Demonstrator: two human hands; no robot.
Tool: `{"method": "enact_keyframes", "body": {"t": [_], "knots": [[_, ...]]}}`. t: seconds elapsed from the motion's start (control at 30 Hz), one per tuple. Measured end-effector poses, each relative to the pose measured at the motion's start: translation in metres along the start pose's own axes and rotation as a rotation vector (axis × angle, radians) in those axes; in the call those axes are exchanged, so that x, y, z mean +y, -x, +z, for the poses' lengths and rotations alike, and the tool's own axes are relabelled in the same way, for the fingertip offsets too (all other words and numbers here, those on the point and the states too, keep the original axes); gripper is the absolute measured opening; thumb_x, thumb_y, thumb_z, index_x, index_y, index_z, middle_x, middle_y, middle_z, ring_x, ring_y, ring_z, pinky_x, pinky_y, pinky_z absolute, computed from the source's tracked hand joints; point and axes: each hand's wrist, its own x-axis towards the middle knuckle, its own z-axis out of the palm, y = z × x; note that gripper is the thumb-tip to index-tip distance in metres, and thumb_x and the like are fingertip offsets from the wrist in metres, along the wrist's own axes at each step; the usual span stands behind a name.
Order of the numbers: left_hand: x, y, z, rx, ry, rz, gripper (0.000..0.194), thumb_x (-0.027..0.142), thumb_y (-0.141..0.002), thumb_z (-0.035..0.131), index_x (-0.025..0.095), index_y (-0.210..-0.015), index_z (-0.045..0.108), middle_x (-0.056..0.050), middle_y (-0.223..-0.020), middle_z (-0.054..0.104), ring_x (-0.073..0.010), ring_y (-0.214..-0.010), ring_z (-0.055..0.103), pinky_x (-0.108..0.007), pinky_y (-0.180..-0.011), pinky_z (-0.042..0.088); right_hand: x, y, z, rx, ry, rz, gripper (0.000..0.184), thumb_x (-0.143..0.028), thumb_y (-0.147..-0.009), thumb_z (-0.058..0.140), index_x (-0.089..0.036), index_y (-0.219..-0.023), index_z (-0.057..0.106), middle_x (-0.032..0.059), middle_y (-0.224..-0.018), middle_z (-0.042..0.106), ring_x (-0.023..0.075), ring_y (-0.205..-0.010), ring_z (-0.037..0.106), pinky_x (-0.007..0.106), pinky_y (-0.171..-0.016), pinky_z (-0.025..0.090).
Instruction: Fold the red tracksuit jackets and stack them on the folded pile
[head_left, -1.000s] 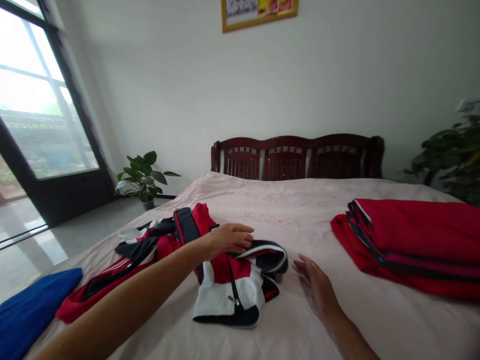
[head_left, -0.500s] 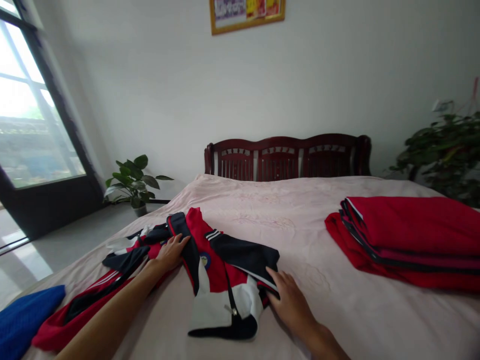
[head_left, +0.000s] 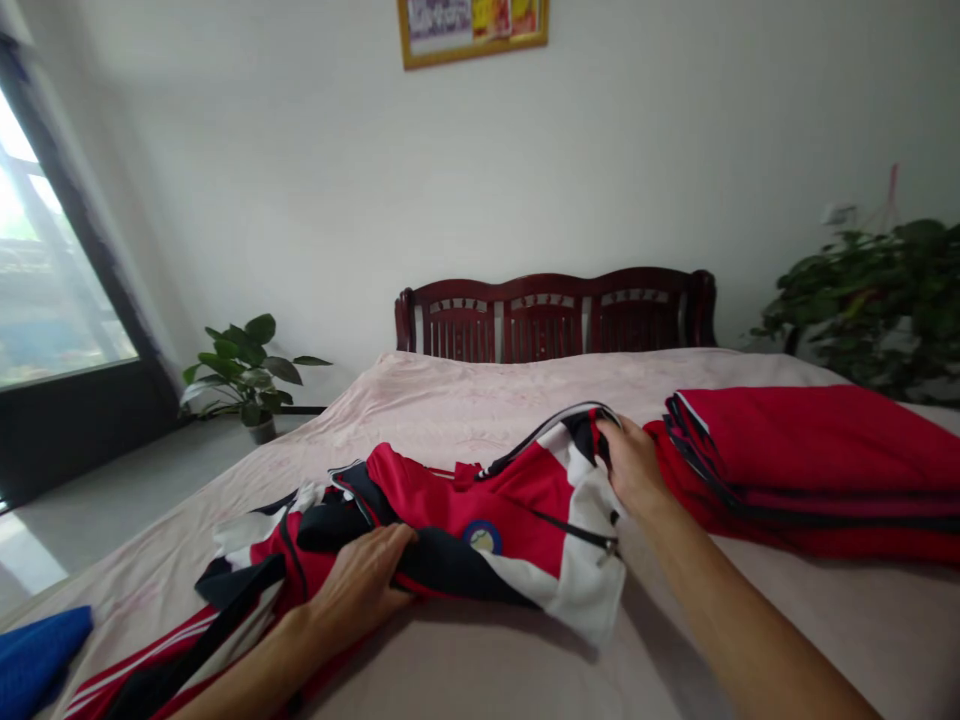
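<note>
A red, navy and white zip jacket with a round badge lies across the middle of the bed. Its right end is raised, with my right hand closed on the hem corner. My left hand is closed on the navy edge on the near side, thumb under the cloth. The zip pull hangs near the white hem. Left of the jacket, and partly under my left forearm, lie more red, navy and white clothes, in a loose heap with striped red cloth.
A stack of folded red clothes sits at the right on the pink bedsheet. Blue cloth is at the lower left. Beyond the bed stand a dark wooden bench back and potted plants.
My right hand has lifted the jacket's hem end and carried it up and to the right, so the jacket now lies sideways. My left hand has moved slightly right and nearer, onto its edge.
</note>
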Motion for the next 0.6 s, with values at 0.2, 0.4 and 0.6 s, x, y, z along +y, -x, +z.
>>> {"method": "enact_keyframes", "body": {"t": [0.2, 0.4, 0.6], "knots": [[0.063, 0.016, 0.053, 0.039, -0.033, 0.241, 0.088, 0.01, -0.066, 0.063, 0.03, -0.147, 0.034, -0.007, -0.142, 0.053, -0.0281, -0.132, 0.046, -0.049, -0.114, 0.031, -0.016, 0.014, 0.05, -0.587, 0.378, -0.177, 0.042, -0.04, -0.079, 0.059, -0.022, -0.116, 0.065, 0.0049, -0.109, 0.07, 0.0192, -0.099, 0.064, 0.034, -0.089, 0.052], [0.018, 0.04, 0.06, 0.065, -0.35, -0.13, 0.099, 0.011, -0.063, 0.065, 0.034, -0.153, 0.03, -0.011, -0.16, 0.033, -0.0394, -0.147, 0.023, -0.068, -0.114, 0.013, 0.043, 0.117, -0.009, -1.174, 0.994, -0.187, 0.096, -0.032, -0.053, 0.082, -0.021, -0.143, 0.049, 0.0146, -0.15, 0.045, 0.0371, -0.14, 0.035, 0.053, -0.116, 0.024], [-0.035, 0.046, 0.031, -0.093, -0.362, -0.22, 0.068, 0.003, -0.077, 0.043, 0.032, -0.138, 0.057, -0.008, -0.153, 0.044, -0.0297, -0.137, 0.046, -0.049, -0.106, 0.042, 0.078, 0.121, -0.03, -1.08, 1.332, -0.557, 0.039, -0.007, -0.078, 0.049, -0.021, -0.109, 0.068, 0.0081, -0.114, 0.067, 0.0245, -0.106, 0.057, 0.039, -0.092, 0.041]]}}
